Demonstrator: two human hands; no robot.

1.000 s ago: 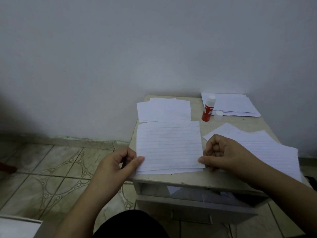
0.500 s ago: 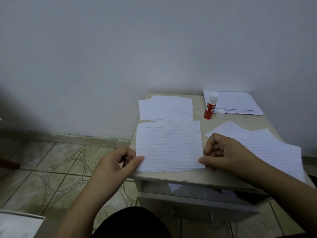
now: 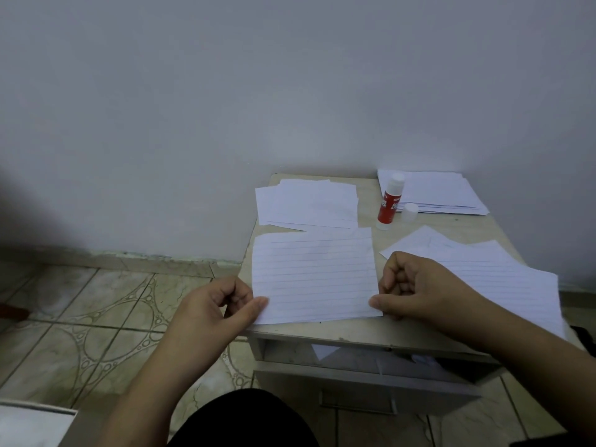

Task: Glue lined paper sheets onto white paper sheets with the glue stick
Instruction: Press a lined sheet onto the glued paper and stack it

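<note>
A lined paper sheet [image 3: 314,275] lies flat on a white sheet at the front of the small table [image 3: 364,332]. My left hand [image 3: 214,312] pinches its lower left corner; my right hand [image 3: 416,290] pinches its lower right corner, fingers curled. The red glue stick [image 3: 389,203] stands upright and uncapped behind the sheet, its clear cap [image 3: 410,212] beside it. A pile of white sheets [image 3: 308,203] lies at the back left, and a pile of lined sheets [image 3: 490,272] spreads under my right forearm.
Another paper stack [image 3: 435,191] sits at the back right against the wall. A half-open drawer [image 3: 371,366] with papers sticks out below the tabletop. Patterned floor tiles [image 3: 96,311] lie to the left, and a white object [image 3: 32,424] shows at the bottom left.
The view shifted slightly; both hands stay at the lower corners of the lined sheet, which has barely moved.
</note>
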